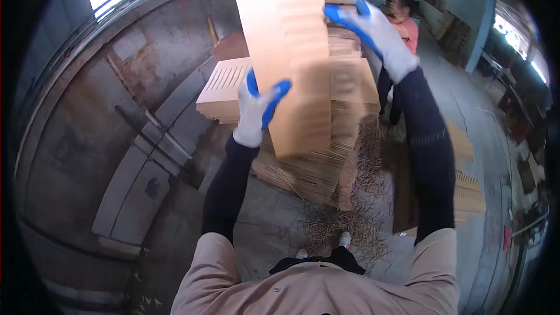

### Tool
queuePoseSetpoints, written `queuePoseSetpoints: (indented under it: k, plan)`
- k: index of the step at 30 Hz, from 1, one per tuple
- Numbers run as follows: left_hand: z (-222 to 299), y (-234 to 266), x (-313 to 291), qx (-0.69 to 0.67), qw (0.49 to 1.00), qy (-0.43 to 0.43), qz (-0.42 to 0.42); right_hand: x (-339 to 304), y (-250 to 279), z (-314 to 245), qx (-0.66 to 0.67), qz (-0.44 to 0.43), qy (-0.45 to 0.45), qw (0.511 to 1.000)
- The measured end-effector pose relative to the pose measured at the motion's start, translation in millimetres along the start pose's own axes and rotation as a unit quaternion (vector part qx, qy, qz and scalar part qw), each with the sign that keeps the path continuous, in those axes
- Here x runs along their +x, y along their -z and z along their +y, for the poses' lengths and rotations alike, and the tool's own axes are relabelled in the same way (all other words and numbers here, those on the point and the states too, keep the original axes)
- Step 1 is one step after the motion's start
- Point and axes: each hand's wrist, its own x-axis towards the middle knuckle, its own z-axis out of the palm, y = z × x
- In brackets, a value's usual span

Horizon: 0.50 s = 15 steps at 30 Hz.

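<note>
Running along the left, a long grey slab (125,192) with dark seams lies beside a stained wall (70,116). Next comes a pile of slotted cardboard (220,90), its near edges showing many layers. Just beside it is the left hand (256,108), in a white glove with blue on the palm side; its thumb and forefinger stand apart at the face of a long tan cardboard piece (294,105), and whether they grasp it I cannot tell. This piece stands tilted in the middle, in front of a tall stack of cardboard (312,178) whose edges are blurred. Thin brown scraps (350,221) litter the floor below, near a white shoe (345,239). At the stack's upper right side is the right hand (373,32), gloved alike, its fingers spread and released; contact is unclear. Beyond it stands a person in a pink top (410,34). Farther right, more slotted pieces (468,195) lie low near the floor.
</note>
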Motion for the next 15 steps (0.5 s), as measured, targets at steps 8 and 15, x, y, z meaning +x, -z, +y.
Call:
queuePoseSetpoints:
  k: [8,15]
  plan:
    - [15,-19,140,0.187,0.972,-0.101,-0.097,29,36,-76,0.183,0.060,-0.005,0.981]
    - [-65,-41,109,0.100,0.982,0.033,-0.155,15,47,42,0.039,0.075,-0.043,0.996]
